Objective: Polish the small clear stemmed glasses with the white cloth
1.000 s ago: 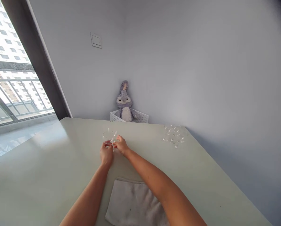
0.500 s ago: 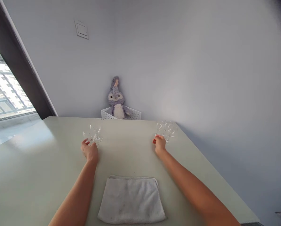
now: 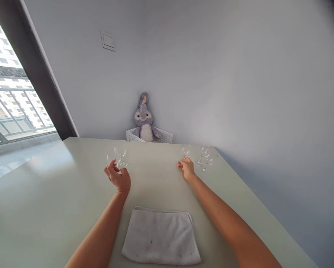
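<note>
My left hand (image 3: 118,177) has its fingers apart just in front of two clear stemmed glasses. One wine glass (image 3: 122,153) shows its bowl, stem and foot; the nearer glass (image 3: 110,157) is partly hidden behind my fingers. On the right, my right hand (image 3: 187,168) is closed around the stem of another wine glass (image 3: 186,150), whose bowl rises above my fingers. To the right of that hand stand more stemmed glasses (image 3: 211,157), close together and overlapping in view.
A folded grey-white cloth (image 3: 161,236) lies on the pale table (image 3: 153,182) between my forearms. Beyond the far edge, a plush rabbit (image 3: 145,123) sits in a white perforated basket (image 3: 166,137). A wall (image 3: 256,111) runs along the table's right side.
My left hand has opened and drawn back slightly from the nearer left glass. The right hand has moved its glass leftward, apart from the others. The view has shifted a little.
</note>
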`<state>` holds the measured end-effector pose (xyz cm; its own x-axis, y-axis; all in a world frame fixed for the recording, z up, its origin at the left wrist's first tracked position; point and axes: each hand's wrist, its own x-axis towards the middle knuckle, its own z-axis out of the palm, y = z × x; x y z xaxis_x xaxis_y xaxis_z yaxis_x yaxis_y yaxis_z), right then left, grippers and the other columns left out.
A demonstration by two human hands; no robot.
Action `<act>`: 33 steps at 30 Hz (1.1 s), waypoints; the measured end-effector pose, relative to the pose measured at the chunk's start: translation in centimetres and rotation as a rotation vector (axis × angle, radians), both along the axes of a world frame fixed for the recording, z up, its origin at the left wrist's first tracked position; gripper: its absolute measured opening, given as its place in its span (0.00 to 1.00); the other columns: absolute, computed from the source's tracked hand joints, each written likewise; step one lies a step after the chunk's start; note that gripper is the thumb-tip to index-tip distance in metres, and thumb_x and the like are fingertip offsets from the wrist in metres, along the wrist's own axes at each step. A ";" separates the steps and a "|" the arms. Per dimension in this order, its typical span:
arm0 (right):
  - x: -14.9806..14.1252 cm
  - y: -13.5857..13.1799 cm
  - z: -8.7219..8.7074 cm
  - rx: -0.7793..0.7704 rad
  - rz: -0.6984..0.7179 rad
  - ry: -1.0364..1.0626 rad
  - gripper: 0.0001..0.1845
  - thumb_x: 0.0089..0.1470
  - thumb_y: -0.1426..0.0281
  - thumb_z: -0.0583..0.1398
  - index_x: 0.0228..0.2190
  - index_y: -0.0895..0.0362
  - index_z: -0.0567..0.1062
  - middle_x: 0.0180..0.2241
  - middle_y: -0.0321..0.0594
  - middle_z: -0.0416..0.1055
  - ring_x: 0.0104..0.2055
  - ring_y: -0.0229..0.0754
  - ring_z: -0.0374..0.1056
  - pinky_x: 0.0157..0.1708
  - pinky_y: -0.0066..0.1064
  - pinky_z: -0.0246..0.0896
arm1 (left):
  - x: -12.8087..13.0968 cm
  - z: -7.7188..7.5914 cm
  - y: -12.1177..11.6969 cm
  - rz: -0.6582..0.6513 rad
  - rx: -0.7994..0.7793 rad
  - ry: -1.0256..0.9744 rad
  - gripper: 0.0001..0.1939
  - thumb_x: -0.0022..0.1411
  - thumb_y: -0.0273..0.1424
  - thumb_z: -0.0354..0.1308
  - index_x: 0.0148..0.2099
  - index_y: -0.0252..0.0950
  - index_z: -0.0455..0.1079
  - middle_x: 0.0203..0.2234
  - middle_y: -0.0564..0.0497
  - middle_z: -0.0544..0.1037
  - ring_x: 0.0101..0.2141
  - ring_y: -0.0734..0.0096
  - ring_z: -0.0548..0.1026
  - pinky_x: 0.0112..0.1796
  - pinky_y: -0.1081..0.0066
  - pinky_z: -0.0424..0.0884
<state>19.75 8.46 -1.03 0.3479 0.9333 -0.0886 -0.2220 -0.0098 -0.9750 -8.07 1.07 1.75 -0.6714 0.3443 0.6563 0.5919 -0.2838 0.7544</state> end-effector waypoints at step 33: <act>5.9 -3.9 -1.0 -0.015 -0.158 0.064 0.13 0.32 0.73 0.63 0.26 0.58 0.69 0.30 0.36 0.70 0.21 0.30 0.64 0.19 0.21 0.62 | 3.6 -1.4 -1.1 -0.413 -0.564 0.135 0.09 0.57 0.37 0.49 0.32 0.38 0.65 0.23 0.54 0.68 0.25 0.74 0.66 0.30 0.72 0.61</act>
<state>25.69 4.52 -2.03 0.4832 0.8660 -0.1289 -0.2832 0.0153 -0.9589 -4.44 -0.07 0.32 -0.3382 0.8645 0.3719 0.6190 -0.0933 0.7799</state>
